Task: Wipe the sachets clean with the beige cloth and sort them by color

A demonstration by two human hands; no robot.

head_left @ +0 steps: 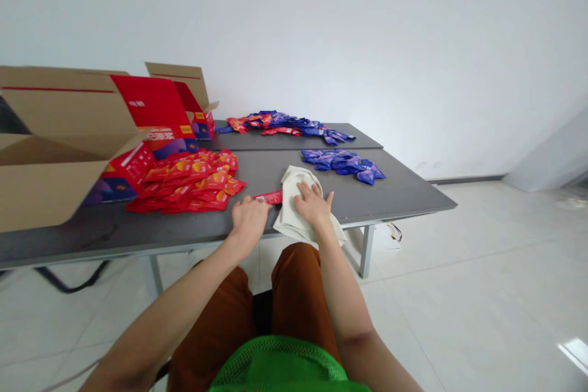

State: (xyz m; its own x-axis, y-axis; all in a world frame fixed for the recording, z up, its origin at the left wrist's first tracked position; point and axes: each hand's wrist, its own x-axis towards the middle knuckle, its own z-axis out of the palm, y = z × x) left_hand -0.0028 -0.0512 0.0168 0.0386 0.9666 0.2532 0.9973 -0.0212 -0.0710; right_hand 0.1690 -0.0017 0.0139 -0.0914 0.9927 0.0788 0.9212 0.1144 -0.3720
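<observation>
My right hand (315, 204) lies on a folded off-white cloth (290, 211), its fingers spread over the fabric. The cloth sits at the table's front edge, and part of it hangs over. A red packet (270, 197) pokes out from the cloth's left side, its right end hidden under the fabric. At the packet's left end is my left hand (249, 219), with curled fingers pinching it against the table. To the left of that hand, a heap of red packets (193, 182) lies close by. Several blue packets (342, 163) rest beyond the cloth to the right.
An open carton (50, 187) with raised flaps takes up the left of the dark grey table (408, 187). Another open box (204, 125) stands behind it. Mixed blue and red packets (285, 122) lie along the back by the wall. A metal leg (366, 251) supports the table.
</observation>
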